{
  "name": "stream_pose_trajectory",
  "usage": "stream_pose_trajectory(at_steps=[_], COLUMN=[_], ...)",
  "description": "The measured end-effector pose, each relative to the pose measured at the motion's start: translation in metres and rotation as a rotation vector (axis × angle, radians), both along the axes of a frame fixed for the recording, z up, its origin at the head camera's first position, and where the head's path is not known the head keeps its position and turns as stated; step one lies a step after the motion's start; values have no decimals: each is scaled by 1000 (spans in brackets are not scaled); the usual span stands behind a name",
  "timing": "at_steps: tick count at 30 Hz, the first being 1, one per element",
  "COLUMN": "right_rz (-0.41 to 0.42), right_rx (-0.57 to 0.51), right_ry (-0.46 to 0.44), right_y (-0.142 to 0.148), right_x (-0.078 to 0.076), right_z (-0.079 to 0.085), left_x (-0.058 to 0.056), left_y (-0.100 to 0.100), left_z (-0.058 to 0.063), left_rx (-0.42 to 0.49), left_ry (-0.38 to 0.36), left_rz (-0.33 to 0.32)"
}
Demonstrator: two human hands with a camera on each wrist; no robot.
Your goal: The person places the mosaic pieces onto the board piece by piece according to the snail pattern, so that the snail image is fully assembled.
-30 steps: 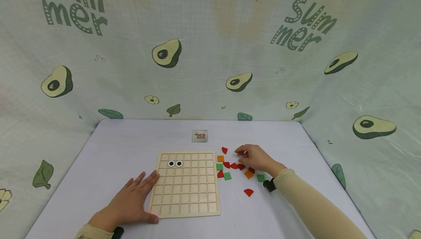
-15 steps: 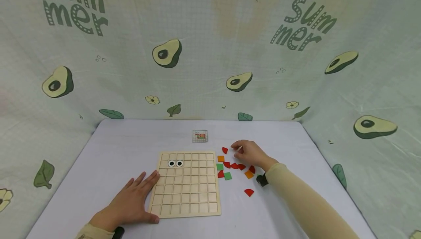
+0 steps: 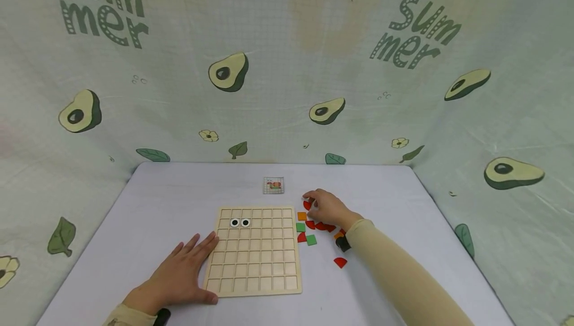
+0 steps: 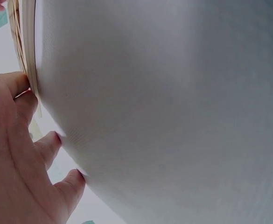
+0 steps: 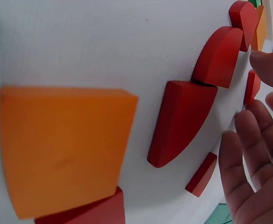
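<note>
My left hand [image 3: 177, 273] lies with spread fingers at the left edge of a wooden grid board [image 3: 264, 256], touching it. In the left wrist view, fingertips [image 4: 28, 100] meet the board's edge. Two white eye tiles [image 3: 235, 223] sit side by side in the grid's upper left. My right hand [image 3: 329, 208] reaches over the far end of the loose pieces, thumb and fingers parted. A red quarter-circle piece [image 3: 307, 205] lies between them; the right wrist view has the red piece [image 5: 252, 87] on the table close to the fingertips, with no clear grip.
Right of the board lie several pieces: an orange square [image 3: 302, 216], green squares [image 3: 311, 240] and red quarter-circles, some partly hidden by my right arm. One red quarter-circle [image 3: 340, 262] lies apart, nearer me. A small picture card [image 3: 273, 185] lies beyond the board.
My right hand has moved left, from beyond the pieces to over the farthest red quarter-circle. My left hand stays at the board's edge.
</note>
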State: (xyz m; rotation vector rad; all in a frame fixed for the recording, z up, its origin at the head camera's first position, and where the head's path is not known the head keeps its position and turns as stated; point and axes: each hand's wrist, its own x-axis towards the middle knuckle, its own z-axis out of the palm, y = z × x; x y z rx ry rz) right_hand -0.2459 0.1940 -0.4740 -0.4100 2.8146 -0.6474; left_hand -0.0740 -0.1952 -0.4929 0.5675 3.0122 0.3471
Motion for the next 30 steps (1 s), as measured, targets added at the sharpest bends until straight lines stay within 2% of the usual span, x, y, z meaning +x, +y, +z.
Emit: stream_pose_trajectory(at_steps=[18, 30], right_rz=[63, 84], right_rx=[2, 10], right_ry=[-14, 73], right_y=[4, 11], right_x=[0, 3], right_z=[5, -3], left_x=[0, -1], left_y=[-1, -1], left_z=[0, -2], left_rx=[3, -8], left_ry=[14, 7], left_rz=[-6, -6])
